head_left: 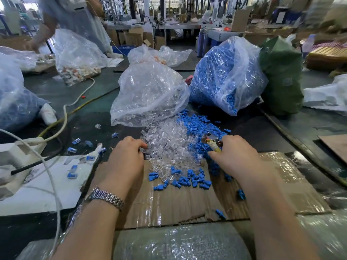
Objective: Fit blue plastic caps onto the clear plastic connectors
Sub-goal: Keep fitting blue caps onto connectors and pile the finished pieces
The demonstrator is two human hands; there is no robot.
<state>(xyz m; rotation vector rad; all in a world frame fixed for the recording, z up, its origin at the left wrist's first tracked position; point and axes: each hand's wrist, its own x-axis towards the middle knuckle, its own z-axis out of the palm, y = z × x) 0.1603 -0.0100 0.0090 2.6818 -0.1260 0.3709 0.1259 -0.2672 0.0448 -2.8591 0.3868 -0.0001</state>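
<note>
A heap of clear plastic connectors (169, 147) spills from a clear bag (150, 91) onto the cardboard (178, 203). Blue caps (199, 126) lie beside the heap on its right, and more blue caps (189, 180) are scattered at its near edge. My left hand (127, 156) is at the left edge of the heap, its fingers curled and pinching a clear connector. My right hand (232, 154) is over the blue caps, its fingers curled round a small shiny tool (211, 142) with a coloured wrap.
A big bag of blue caps (221, 72) leans behind the heap, with a green bag (281, 76) to its right. Capped connectors (72, 171) lie on white sheets at the left. White cables (63, 117) cross the left side. Another person (75, 15) works at the back left.
</note>
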